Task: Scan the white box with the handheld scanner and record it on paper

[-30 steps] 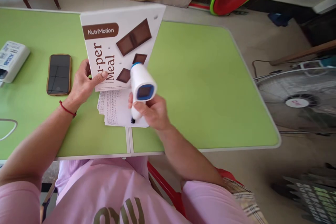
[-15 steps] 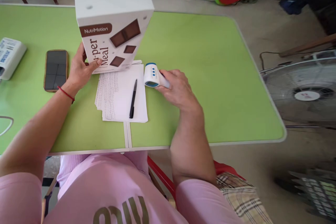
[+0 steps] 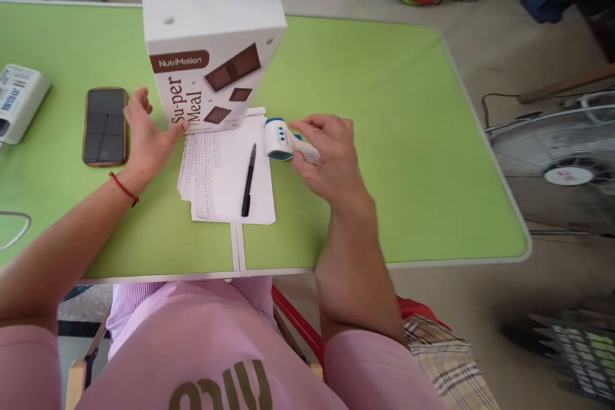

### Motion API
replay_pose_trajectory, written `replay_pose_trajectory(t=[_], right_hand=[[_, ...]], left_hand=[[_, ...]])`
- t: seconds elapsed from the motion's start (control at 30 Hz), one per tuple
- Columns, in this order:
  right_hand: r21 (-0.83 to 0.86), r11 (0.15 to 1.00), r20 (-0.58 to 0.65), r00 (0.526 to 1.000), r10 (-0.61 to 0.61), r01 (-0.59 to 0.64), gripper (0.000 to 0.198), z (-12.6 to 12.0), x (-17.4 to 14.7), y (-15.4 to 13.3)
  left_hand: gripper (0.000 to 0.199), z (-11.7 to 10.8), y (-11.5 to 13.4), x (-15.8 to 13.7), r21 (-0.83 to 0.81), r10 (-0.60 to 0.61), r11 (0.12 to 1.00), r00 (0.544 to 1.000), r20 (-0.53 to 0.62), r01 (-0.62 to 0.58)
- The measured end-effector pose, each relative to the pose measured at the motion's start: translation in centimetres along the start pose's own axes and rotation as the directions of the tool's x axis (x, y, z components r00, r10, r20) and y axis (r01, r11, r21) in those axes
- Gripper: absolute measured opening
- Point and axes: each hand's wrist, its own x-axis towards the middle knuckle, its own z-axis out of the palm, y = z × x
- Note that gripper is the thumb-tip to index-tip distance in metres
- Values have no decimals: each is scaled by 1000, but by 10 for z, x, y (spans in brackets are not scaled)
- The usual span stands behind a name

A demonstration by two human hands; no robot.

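Observation:
A white NutriMotion box (image 3: 230, 16) with brown bars printed on its front stands upright at the back edge of the written sheets. My left hand (image 3: 148, 138) is beside its lower left corner, fingers spread, the thumb tip at the box's bottom edge. Right of the papers lies a white and blue infrared thermometer (image 3: 278, 139). Around its handle my right hand (image 3: 334, 157) has thumb and forefinger apart, the handle showing between them; the other fingers are partly hidden. On the papers (image 3: 225, 173) rests a black pen (image 3: 248, 180).
A phone (image 3: 105, 126) lies left of my left hand on the green table (image 3: 408, 141). Farther left is a white device (image 3: 22, 102) with a label. A standing fan (image 3: 567, 173) is beyond the table's right edge.
The box has come down to stand upright, and my left fingers have moved off it and spread. My right fingers have loosened around the thermometer's handle. The view has shifted slightly.

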Motion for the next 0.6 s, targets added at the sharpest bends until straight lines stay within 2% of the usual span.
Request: replay_pose_trajectory(t=[0.07,0.1,0.17,0.2,0.27,0.33,0.43,0.5,0.57,0.6], right_hand=[[21,988,-13,989,-150,150,29,1,-2,-17],[9,979,8,979,-201,201,28,4,-4,-25],[-54,969,67,969,-239,242,33,12,-7,-38],[-90,965,91,967,-238,246,36,16,-9,-43],[-142,956,124,963,-240,256,38,22,-11,-48],[-171,944,146,955,-258,281,36,24,-11,-48],[-204,920,159,939,-305,334,32,21,-11,-42],[-187,919,121,936,-330,348,26,17,-10,-37],[-91,940,2,944,-331,330,15,14,-11,-35],[1,949,-98,944,-314,316,9,14,-11,-36]], left_hand=[[84,-6,16,-26,193,76,978,997,-1,-74],[80,-8,25,-39,249,120,960,992,37,-125],[62,-8,43,-61,306,142,928,962,231,-211],[51,-7,50,-69,315,141,915,931,337,-252],[37,-5,61,-79,311,143,885,838,527,-346],[43,-3,66,-82,305,154,848,751,642,-434],[61,-4,68,-83,293,170,804,672,720,-518],[60,-6,68,-84,286,170,790,641,748,-543],[54,-8,69,-85,291,165,777,627,761,-558],[52,-8,70,-85,297,163,769,624,765,-566]])
